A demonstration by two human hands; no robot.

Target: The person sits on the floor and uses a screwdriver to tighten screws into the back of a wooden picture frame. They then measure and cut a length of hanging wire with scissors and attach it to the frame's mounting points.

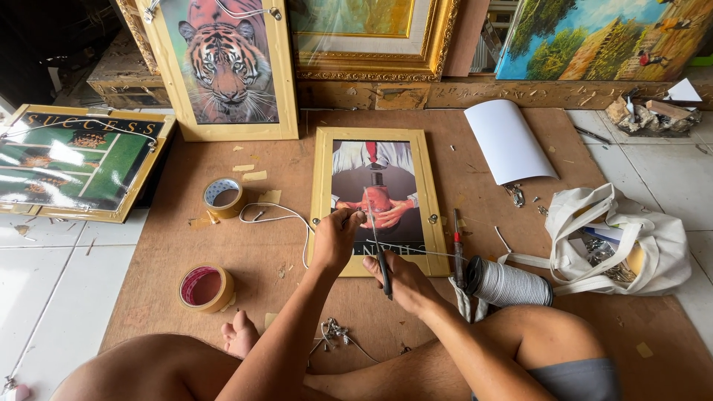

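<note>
Bare legs (223,367) fill the near edge, crossed on a brown board (245,252) that covers the floor. On the board, straight ahead, lies a small gold-framed picture (379,200). Left hand (336,239) rests at the frame's near left edge, fingers pinched shut on a thin white cord (278,217) that loops off to the left. Right hand (405,281) sits at the frame's near edge, fingers closed around a dark-handled tool (380,256) whose thin shaft points away across the picture.

Far left leans a larger tiger picture (226,63); a green framed picture (74,160) lies at the left edge. Right of the hands a cloth bag (639,238) slumps on the tiles, with a spool of white cord (509,284) near it and a curled white sheet (509,141) farther off. Two tape rolls (206,288) lie to the left.
</note>
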